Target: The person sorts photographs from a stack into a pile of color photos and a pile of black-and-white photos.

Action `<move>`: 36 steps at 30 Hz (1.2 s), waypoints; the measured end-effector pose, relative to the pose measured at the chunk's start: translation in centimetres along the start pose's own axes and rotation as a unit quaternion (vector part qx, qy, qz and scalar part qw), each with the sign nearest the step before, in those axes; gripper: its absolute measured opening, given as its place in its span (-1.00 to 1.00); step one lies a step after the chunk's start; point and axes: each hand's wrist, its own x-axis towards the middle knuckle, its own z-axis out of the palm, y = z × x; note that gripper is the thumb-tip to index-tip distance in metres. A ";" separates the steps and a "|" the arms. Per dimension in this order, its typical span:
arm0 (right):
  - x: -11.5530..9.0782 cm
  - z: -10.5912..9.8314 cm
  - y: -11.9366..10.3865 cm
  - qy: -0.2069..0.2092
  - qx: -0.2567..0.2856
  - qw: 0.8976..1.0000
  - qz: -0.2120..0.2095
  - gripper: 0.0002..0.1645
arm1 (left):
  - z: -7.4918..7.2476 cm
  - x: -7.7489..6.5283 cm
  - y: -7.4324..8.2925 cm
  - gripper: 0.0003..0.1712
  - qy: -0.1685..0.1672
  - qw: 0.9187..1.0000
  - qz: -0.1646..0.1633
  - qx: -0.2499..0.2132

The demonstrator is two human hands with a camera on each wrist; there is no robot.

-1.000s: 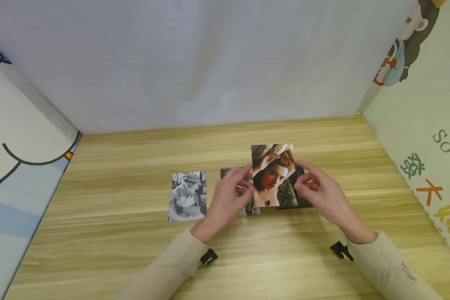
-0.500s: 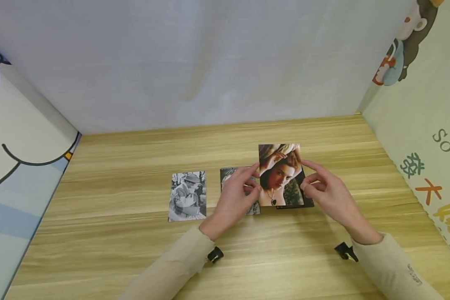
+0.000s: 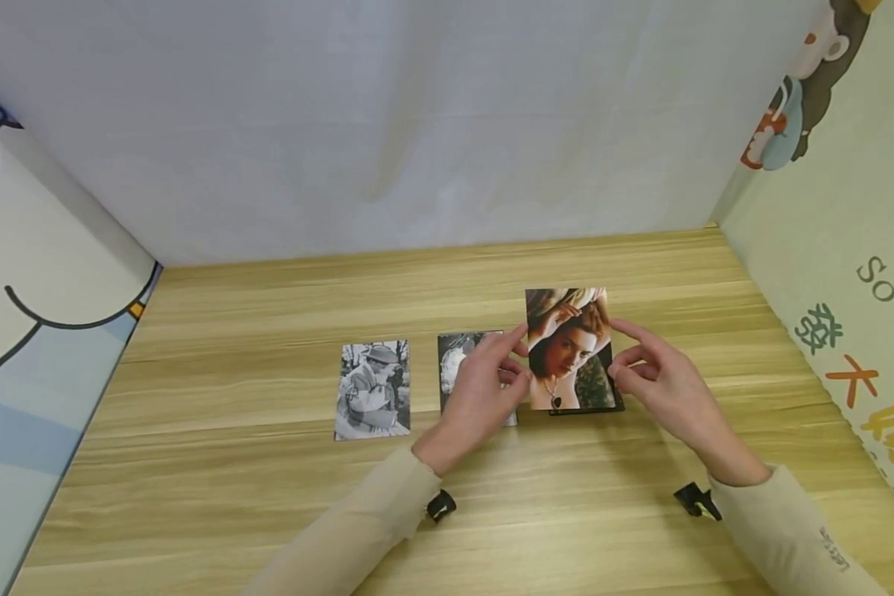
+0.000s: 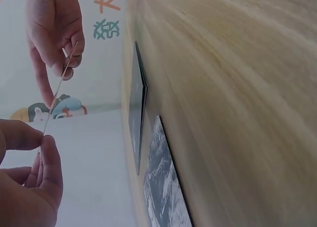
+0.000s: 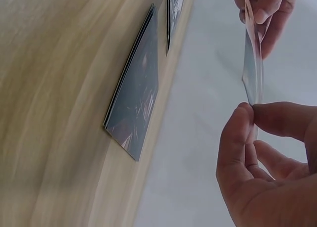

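Note:
A glossy colour photo card [image 3: 569,348] of a person with an arm raised is held up between both hands. My left hand [image 3: 484,389] pinches its left edge, and my right hand [image 3: 659,385] pinches the right edge. Both wrist views show the card edge-on, raised off the table. Below it lies a small stack of dark cards [image 5: 136,91], mostly covered by the held card in the head view. Partly behind my left hand is a black-and-white card pile [image 3: 458,356]. Farther left a black-and-white photo card [image 3: 372,389] of a person in a hat lies flat.
The wood-grain table [image 3: 253,497] meets a pale cloth wall [image 3: 343,149] at the back. Printed panels stand at both sides, with lettering on the right panel [image 3: 849,348]. Black wrist-camera mounts [image 3: 440,505] show beside the sleeves.
Both hands have moved the colour photo card to the right, from partly over the middle pile to above the dark stack. More of the middle pile shows now. The cards on the table stay put.

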 end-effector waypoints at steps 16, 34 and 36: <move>0.3 -0.8 1.1 -0.007 -0.028 1.000 0.002 -0.23 | 1.1 1.2 -0.1 -0.22 -0.018 0.998 -0.038 0.040; 0.9 -1.1 2.3 -0.019 -0.048 0.999 0.005 -0.25 | 2.3 1.9 -1.2 -0.19 -0.061 0.992 -0.055 0.098; 0.9 -1.1 2.4 -0.022 -0.051 0.998 0.005 -0.25 | 2.4 1.9 -1.4 -0.19 -0.065 0.991 -0.056 0.102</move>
